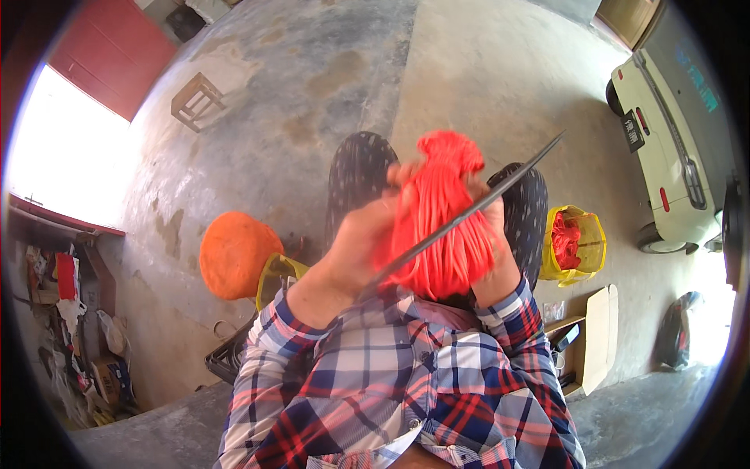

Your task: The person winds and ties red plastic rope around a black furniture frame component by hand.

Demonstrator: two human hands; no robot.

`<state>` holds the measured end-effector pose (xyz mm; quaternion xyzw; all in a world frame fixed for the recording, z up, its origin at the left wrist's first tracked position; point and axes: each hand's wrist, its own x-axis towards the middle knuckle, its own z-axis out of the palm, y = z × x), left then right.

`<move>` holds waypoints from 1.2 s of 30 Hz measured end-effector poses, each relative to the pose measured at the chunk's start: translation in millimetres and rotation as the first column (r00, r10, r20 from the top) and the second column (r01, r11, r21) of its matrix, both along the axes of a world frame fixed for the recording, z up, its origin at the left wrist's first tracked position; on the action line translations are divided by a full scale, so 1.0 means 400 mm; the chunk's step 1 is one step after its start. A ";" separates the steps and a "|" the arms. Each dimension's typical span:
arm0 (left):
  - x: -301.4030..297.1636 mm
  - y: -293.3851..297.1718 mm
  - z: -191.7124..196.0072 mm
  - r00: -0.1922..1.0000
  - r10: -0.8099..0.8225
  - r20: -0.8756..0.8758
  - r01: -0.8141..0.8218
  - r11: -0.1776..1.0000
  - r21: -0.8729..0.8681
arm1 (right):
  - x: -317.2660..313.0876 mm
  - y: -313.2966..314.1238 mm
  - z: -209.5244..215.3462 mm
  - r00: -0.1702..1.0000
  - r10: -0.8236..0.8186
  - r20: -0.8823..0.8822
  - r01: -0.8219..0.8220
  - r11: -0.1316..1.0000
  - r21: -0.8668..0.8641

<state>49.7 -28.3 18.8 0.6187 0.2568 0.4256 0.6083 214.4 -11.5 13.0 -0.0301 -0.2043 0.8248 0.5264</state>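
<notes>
A thick bundle of bright red strands (441, 223), bunched to a tuft at its far end, is held up over my lap between both hands. My left hand (363, 234) grips its left side, the fingers partly hidden behind it. On the right side my right hand (494, 227) wraps round the bundle, most of its fingers out of sight. A long, thin dark strip (516, 177) with a tapering tip crosses slantwise in front of the bundle, from near my left wrist up past my right hand. Which hand holds the strip I cannot tell.
An orange round-topped stool (237, 255) and a yellow container (275, 275) stand at my left. To my right are a yellow basket (600, 248) with red material in it and an opened cardboard box (601, 340). A small wooden stool (197, 102) and a parked van (664, 141) are farther off.
</notes>
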 end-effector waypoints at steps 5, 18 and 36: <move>-0.011 0.024 0.034 0.877 0.021 0.481 0.328 0.705 -0.628 | 0.045 0.080 -0.166 0.912 -0.405 0.066 0.410 0.900 -0.149; -0.066 0.065 0.027 0.955 0.022 0.296 0.109 0.902 -0.417 | 0.118 -0.004 -0.055 0.976 -0.204 -0.079 0.216 0.841 0.496; -0.040 0.071 0.020 0.985 0.162 0.064 -0.135 0.942 -0.307 | 0.062 -0.064 0.072 0.749 -0.206 0.629 0.036 0.962 0.272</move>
